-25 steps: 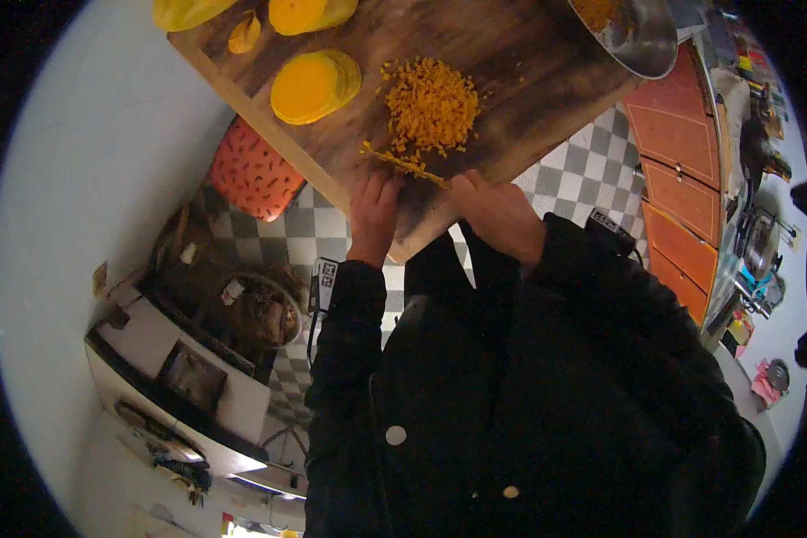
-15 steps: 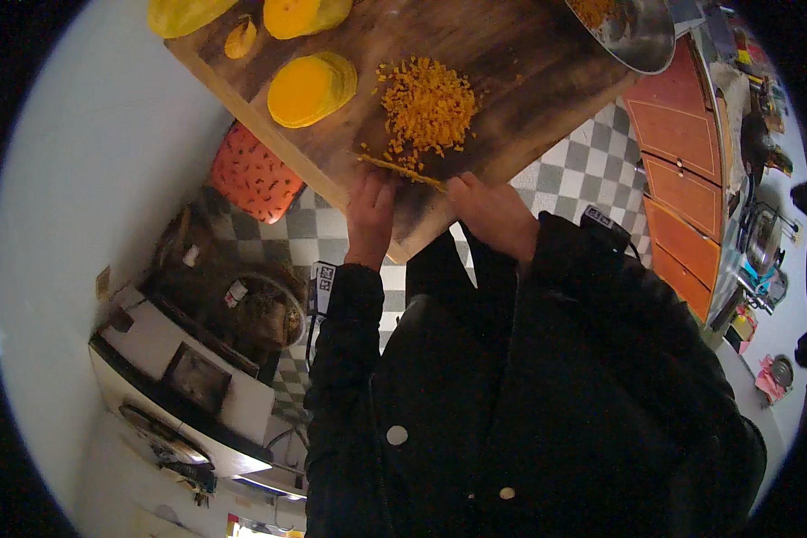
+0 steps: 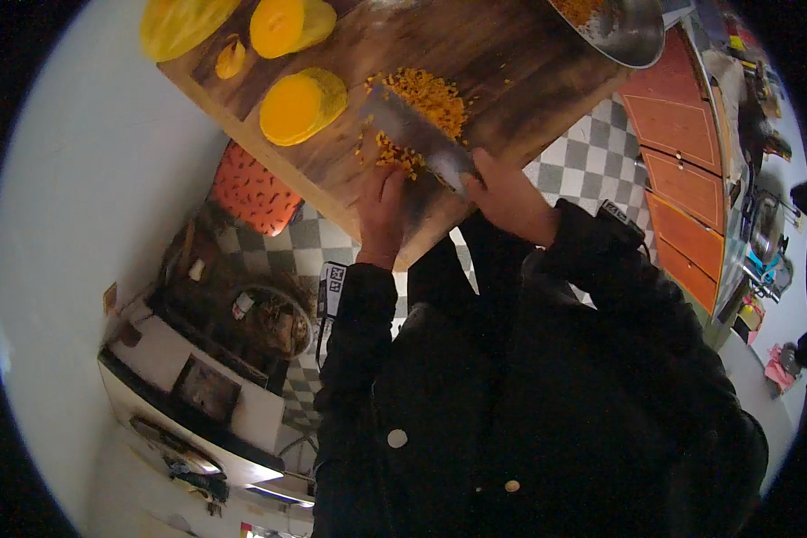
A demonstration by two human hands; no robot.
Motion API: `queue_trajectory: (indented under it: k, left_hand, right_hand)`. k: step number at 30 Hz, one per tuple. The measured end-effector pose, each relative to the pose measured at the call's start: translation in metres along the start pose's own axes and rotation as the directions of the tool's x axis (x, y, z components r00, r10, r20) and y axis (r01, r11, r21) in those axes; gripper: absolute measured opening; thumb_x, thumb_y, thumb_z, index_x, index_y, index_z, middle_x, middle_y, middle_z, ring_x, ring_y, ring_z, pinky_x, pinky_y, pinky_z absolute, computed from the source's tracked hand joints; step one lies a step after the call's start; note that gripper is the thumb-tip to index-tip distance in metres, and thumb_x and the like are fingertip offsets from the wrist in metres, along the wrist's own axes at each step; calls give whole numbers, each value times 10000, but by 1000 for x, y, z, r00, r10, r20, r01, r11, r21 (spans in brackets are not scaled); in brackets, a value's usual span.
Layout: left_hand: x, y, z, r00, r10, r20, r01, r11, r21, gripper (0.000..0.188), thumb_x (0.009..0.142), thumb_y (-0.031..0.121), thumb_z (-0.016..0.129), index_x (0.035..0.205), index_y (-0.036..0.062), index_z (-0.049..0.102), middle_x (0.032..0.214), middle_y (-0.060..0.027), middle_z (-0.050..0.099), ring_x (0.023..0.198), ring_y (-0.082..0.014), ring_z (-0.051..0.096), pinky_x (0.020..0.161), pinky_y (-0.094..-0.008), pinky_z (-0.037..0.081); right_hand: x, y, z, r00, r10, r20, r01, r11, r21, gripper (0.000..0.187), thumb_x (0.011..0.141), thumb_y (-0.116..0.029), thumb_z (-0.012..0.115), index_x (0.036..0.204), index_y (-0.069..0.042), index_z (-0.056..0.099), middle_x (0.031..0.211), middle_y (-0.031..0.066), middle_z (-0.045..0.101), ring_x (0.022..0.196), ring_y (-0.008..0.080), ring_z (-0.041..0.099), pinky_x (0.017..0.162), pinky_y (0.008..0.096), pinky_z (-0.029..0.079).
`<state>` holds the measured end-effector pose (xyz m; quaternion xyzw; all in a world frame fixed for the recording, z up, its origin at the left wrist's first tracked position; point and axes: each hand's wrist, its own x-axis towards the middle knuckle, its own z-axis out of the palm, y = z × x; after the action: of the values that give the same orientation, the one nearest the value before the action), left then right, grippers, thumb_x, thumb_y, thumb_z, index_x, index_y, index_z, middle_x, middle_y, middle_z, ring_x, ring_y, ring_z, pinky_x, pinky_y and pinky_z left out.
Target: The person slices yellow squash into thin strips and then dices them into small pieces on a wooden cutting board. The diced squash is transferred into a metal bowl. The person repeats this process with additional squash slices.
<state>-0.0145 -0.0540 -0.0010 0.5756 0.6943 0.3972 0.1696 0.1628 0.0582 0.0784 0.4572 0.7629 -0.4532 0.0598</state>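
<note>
My right hand (image 3: 508, 199) grips the handle end of a cleaver (image 3: 421, 134). Its broad grey blade is tilted flat side up and slants over a heap of finely chopped orange pumpkin (image 3: 438, 92), hiding part of it. My left hand (image 3: 381, 213) rests at the near corner of a wooden cutting board (image 3: 529, 94), fingers reaching forward and slightly apart. Its fingertips are beside a smaller cluster of chopped bits (image 3: 396, 156), below the blade. Farther left lie a thick cut pumpkin piece (image 3: 293, 106) and another cut piece (image 3: 282, 27).
A yellow-skinned pumpkin piece (image 3: 184, 27) and a small orange sliver (image 3: 230, 59) lie at the board's left edge. A metal bowl (image 3: 632, 40) holding orange bits stands at the far right. A red patterned stool (image 3: 253, 193) and orange cabinets (image 3: 681, 188) flank the board.
The cleaver, seen edge-on before, has turned to show its flat side and moved up over the heap. My right hand has rotated with it. Some chopped bits now lie near my left fingertips.
</note>
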Motion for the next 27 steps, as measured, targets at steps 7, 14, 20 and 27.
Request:
queue_trajectory:
  k: [7,14,20,27]
  left_hand:
    - [12,41,18,992,117,55,-122,988,99,468,969,447,423,1334,181,545,1439,-152,415,1354,-417,300,1100,-560,215]
    - [25,33,32,948,111,297,-197,940,277,547,906,525,462,1371,237,482,1537,-98,266,1400,-439,179,1082,-662,127]
    - [67,-11,15,978,93,187,-165,893,418,522,912,417,502,1394,223,464,1551,-87,238,1409,-440,160,1093,-648,129]
    - [68,-24,-7,1000,11,6,-12,997,73,572,953,426,445,1402,72,426,1544,-205,186,1412,-431,172,1126,-536,173]
  right_hand:
    - [9,40,-9,985,154,72,-159,682,714,256,992,-223,462,1142,-17,491,784,71,577,555,124,522,432,276,411]
    - [24,67,1,730,-520,-444,574,818,-14,293,999,-261,420,1121,-7,501,816,73,599,537,121,539,416,243,406]
    - [-13,32,-39,934,106,342,-338,577,743,339,997,-241,397,1284,-62,422,700,33,516,394,69,421,351,200,292]
    - [-28,40,-49,981,-172,-90,158,976,-151,214,867,-84,566,1078,-81,532,876,144,596,750,318,640,626,382,539]
